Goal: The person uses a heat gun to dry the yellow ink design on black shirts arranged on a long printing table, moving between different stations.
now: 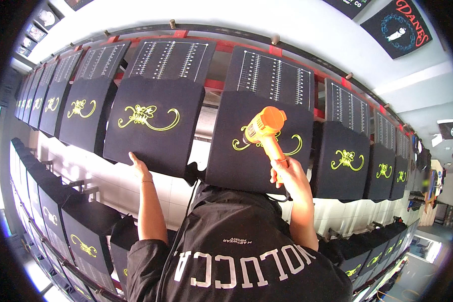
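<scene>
My right hand [288, 173] is closed round the handle of an orange heat gun [267, 126]. Its dark nozzle points left and down, over a black shirt [236, 166] with a yellow-green scroll print [293, 146], partly hidden behind the tool. My left hand [142, 170] is at the near edge of the neighbouring black shirt [153, 100], which is stretched on a flat board. One digit lies up against that edge, and the other fingers seem tucked beneath it. This shirt's yellow-green print [145, 117] shows whole.
Shirt-covered boards with similar prints run along a red and black rail [216, 83], with white ruled markings [274, 70] on their far ends. Behind me stands a second row of dark shirts [85, 244]. A black cord [186, 201] hangs near my body. Shirts hang on the wall.
</scene>
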The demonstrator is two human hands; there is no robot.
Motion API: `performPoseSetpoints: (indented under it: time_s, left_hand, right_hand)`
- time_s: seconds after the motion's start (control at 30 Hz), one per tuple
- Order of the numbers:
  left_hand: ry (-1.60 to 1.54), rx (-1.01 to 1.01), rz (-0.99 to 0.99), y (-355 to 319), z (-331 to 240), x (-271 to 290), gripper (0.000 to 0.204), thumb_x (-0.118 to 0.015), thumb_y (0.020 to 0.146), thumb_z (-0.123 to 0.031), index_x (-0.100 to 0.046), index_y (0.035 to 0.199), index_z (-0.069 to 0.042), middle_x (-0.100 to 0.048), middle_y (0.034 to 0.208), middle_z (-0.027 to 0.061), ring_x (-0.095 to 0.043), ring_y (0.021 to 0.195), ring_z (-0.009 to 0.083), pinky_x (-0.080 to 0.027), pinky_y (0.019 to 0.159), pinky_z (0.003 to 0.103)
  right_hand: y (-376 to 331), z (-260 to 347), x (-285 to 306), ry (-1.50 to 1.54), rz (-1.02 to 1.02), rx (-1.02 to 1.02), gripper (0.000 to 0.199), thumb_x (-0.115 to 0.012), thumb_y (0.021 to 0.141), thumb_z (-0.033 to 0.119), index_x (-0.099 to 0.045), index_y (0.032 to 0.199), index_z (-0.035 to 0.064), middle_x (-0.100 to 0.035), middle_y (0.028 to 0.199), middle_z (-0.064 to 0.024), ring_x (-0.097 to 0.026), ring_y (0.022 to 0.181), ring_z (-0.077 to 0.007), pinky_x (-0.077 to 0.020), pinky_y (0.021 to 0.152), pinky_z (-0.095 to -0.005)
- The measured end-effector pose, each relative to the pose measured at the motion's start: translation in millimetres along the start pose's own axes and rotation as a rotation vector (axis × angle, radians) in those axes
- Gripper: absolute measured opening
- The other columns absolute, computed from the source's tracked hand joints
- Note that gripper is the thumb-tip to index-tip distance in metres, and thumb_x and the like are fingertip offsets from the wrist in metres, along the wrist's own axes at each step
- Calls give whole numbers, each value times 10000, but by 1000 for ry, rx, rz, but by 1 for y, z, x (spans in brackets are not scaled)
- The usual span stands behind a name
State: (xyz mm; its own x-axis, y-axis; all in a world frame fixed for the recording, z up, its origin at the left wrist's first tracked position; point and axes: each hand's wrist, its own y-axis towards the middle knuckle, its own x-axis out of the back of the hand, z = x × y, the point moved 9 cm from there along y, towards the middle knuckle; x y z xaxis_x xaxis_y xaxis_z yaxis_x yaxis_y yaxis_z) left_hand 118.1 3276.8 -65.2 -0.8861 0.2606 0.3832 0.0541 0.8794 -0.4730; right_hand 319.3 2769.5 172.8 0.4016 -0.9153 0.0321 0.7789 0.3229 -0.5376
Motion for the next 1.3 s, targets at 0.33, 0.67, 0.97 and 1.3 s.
performPoseSetpoints:
  time_s: [0.33,0.67,0.97,1.3]
  left_hand:
    - [-84,-214,-23,103,14,42,1061,-606,888,-565,-31,1484,99,-274,1518,237,-424,1298,323,-336,1102,403]
    - [68,-503,-354,112,-69,76,951,-672,865,-508,-168,1462,35,-370,1425,220,-493,1183,303,-421,1028,413]
    - [-76,-371,-229,168,-47,84,903,-691,818,-585,-325,1314,74,-526,1161,215,-561,934,276,-503,857,399]
    - [-133,-312,-183,164,-42,80,807,-671,854,-541,-341,1295,48,-541,1197,204,-576,992,262,-502,891,376]
  right_hand:
    - [-5,3,-3,40,-90,-53,326,-620,925,312,-571,1052,16,-582,719,-9,-587,588,-92,-460,481,-219]
    - [-21,-10,-8,109,-219,-116,318,-642,914,325,-574,1003,27,-583,716,-6,-580,590,-89,-455,486,-226]
    - [-24,-4,-31,46,-194,0,263,-614,939,273,-560,978,18,-578,709,-18,-574,574,-102,-446,477,-235]
    - [-33,-11,-38,106,-149,-71,251,-607,940,239,-558,995,0,-580,711,-27,-558,573,-94,-448,492,-233]
